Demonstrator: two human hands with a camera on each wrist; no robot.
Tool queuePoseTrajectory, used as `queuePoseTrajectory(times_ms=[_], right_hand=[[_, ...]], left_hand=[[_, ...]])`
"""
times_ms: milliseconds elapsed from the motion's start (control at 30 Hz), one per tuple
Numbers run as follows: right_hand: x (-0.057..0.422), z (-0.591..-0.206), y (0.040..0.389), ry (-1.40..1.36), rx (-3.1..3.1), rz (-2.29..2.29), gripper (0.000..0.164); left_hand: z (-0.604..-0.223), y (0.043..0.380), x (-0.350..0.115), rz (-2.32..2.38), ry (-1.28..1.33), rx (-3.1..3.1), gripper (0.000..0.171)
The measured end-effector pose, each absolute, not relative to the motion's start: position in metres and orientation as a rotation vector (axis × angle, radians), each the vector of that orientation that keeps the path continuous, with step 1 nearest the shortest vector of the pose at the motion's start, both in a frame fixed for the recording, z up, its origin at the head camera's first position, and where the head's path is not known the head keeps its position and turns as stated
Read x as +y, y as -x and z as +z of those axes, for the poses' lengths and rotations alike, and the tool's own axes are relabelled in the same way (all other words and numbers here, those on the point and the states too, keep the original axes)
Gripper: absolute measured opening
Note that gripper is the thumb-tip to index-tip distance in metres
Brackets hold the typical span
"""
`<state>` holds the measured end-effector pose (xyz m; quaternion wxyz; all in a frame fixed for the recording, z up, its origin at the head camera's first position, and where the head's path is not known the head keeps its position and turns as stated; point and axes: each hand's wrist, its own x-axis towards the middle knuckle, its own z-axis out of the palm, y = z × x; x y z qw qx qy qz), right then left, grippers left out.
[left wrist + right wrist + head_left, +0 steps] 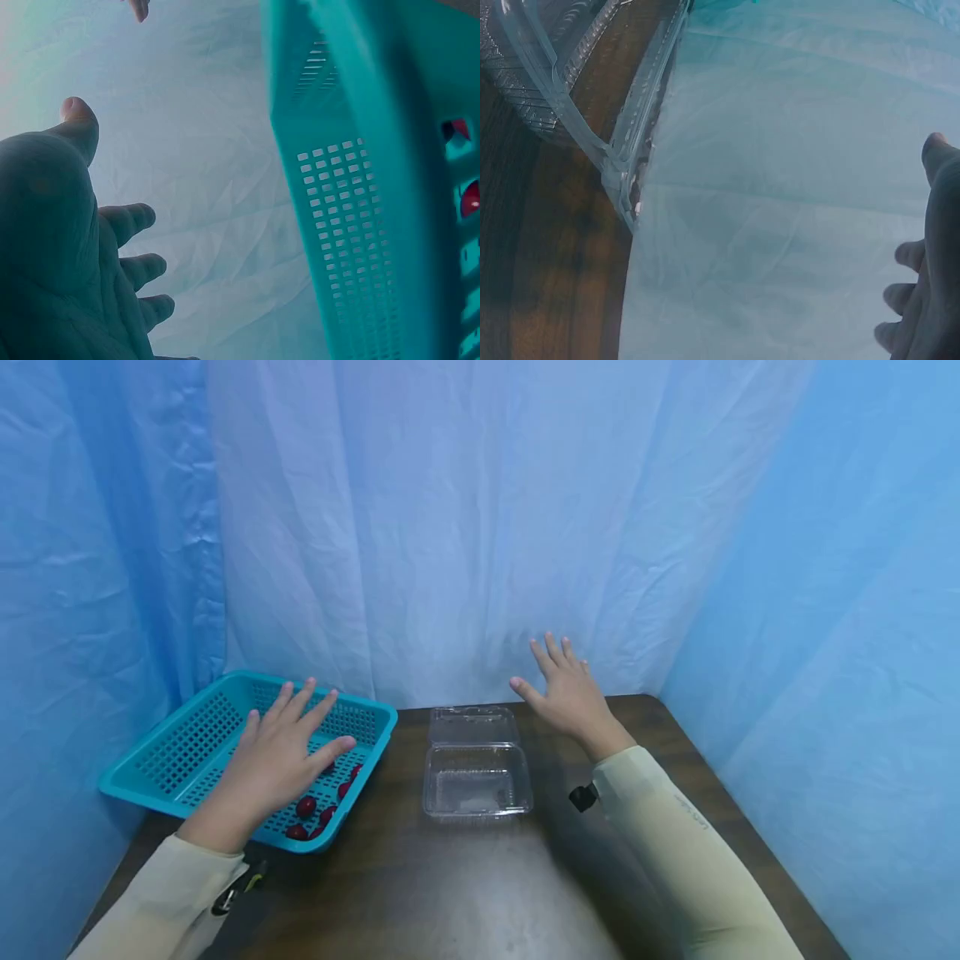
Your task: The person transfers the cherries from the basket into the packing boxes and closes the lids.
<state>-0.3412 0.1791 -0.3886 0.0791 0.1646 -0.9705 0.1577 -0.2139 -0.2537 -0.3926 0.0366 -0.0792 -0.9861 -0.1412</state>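
My left hand [273, 760] hovers over a turquoise plastic basket [191, 710], its fingers spread and holding nothing. Several dark red cherry-like fruits [305, 807] lie at the basket's near right end, partly hidden by this hand. Palm and fingers [139, 271] show at the left of the left wrist view, apart from the basket wall [337, 202]. To the right, my right hand [568, 697] is raised with fingers spread and nothing in it. It is nearest to a clear plastic clamshell box [477, 781], which sits with its lid [474, 725] folded back.
A dark wooden table [450, 885] carries the basket and the box. Blue-white cloth curtains [480, 527] hang behind the table and along both sides. A small black device [582, 797] is worn at the right wrist, and another [228, 897] at the left.
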Motion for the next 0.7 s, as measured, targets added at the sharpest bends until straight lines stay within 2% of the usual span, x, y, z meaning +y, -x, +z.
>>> queuePoseTrajectory(times_ms=[367, 533, 700], right_hand=[[0.171, -0.388, 0.342, -0.554, -2.909, 0.453, 0.092], [0.170, -0.397, 0.340, -0.549, -2.942, 0.398, 0.090], [0.167, -0.408, 0.335, -0.516, -3.019, 0.370, 0.084]], left_hand=[[-0.365, 0.225, -0.266, -0.403, 0.264, -3.086, 0.096], [-0.350, 0.242, -0.273, -0.414, 0.267, -3.172, 0.098], [-0.342, 0.264, -0.280, -0.465, 0.276, -3.218, 0.092]])
